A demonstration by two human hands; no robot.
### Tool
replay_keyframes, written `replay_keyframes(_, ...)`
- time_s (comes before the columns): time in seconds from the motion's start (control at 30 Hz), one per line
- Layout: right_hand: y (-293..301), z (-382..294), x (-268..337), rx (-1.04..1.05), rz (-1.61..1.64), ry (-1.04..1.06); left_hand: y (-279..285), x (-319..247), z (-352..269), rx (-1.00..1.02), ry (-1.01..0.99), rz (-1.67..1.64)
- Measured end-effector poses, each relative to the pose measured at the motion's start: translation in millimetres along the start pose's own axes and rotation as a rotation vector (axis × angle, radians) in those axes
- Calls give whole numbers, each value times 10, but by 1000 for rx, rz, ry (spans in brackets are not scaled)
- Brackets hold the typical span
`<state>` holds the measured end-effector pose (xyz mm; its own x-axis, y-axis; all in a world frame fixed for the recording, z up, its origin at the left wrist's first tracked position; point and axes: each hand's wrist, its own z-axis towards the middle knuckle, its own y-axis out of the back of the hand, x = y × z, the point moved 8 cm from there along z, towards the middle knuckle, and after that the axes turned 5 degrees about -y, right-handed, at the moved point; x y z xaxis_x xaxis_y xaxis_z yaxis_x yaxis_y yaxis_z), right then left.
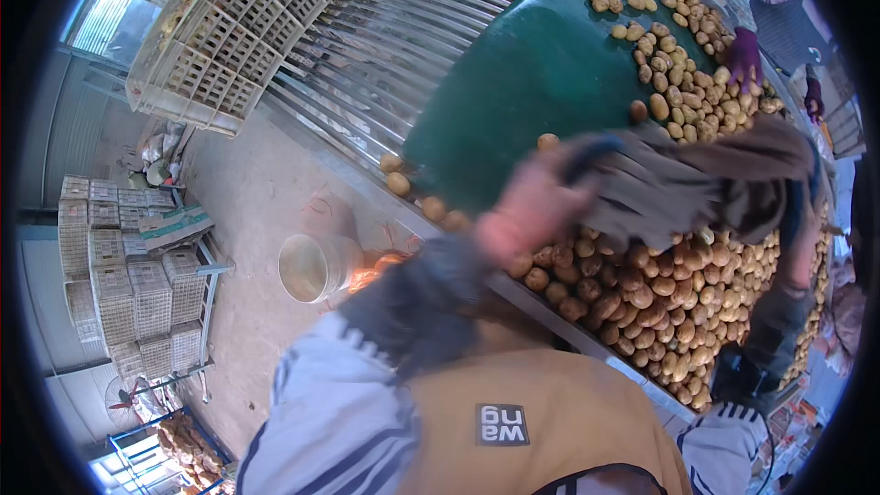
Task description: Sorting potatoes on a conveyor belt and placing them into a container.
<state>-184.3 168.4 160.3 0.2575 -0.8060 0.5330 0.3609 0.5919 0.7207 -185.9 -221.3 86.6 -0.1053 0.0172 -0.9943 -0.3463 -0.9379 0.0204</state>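
A dark grey-brown cloth item [660, 179] with blue edging, possibly a bag or garment, is blurred and stretched between my hands above the potatoes. My left hand [540, 203] grips its near-left edge, beside the green sheet [529, 82]. At its right side is my right hand [804, 247], partly hidden and blurred, closed around the blue edge. Below the cloth lies a large pile of potatoes [660, 295] on the metal-edged sorting table. More potatoes [694, 96] are spread along the far side of the green sheet.
A plastic crate [234, 41] rests at the metal roller bars [392, 34]. Opposite, a co-worker's purple-gloved hand [744, 58] touches potatoes. On the floor at left stand a white bucket [306, 268] beside orange netting [368, 276] and stacked crates [130, 289]. The table's metal rim [344, 151] runs before me.
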Motion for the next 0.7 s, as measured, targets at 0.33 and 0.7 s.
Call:
replay_keyframes(0.33,-4497,-964,2680,911,167,-10,3025,1752,-746,227,121,1282)
replay_keyframes(0.7,-1846,-2122,1416,205,-197,-193,-290,1295,-119,779,-267,630)
